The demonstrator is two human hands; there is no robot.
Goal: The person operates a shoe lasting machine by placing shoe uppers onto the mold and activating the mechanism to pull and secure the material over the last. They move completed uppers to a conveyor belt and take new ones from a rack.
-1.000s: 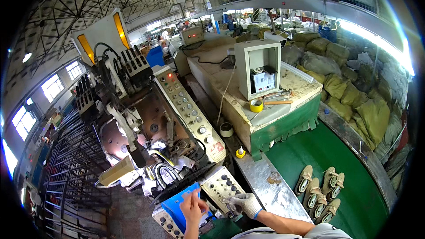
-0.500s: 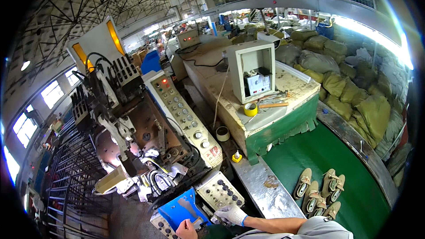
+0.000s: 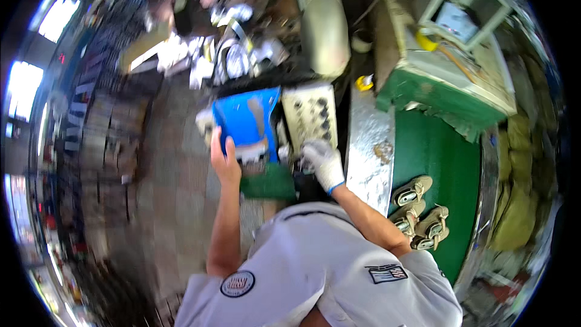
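Observation:
My left hand (image 3: 225, 158), bare, is at the left edge of a blue panel (image 3: 242, 122) on the machine's front, its thumb and fingers apart and nothing seen in them. My right hand (image 3: 324, 162), in a white knitted glove, bends its fingers at the lower end of a cream control box (image 3: 310, 115) with rows of black knobs. What those fingers hold is hidden and blurred. Dark green cloth (image 3: 270, 183) hangs just below the blue panel, between my hands.
Ahead stands the machine, with metal parts and cables (image 3: 233, 54). A metal ledge (image 3: 368, 145) runs along my right. Beyond it, several beige shoes (image 3: 433, 227) rest on a green surface (image 3: 451, 163). A workbench (image 3: 448, 85) holds yellow tape (image 3: 426, 40) and an open-fronted box (image 3: 463, 9).
The view has tilted down and turned, so my forearms and shirt now show. My left hand's fingers have spread at the blue panel's left side. My right hand stays at the control box.

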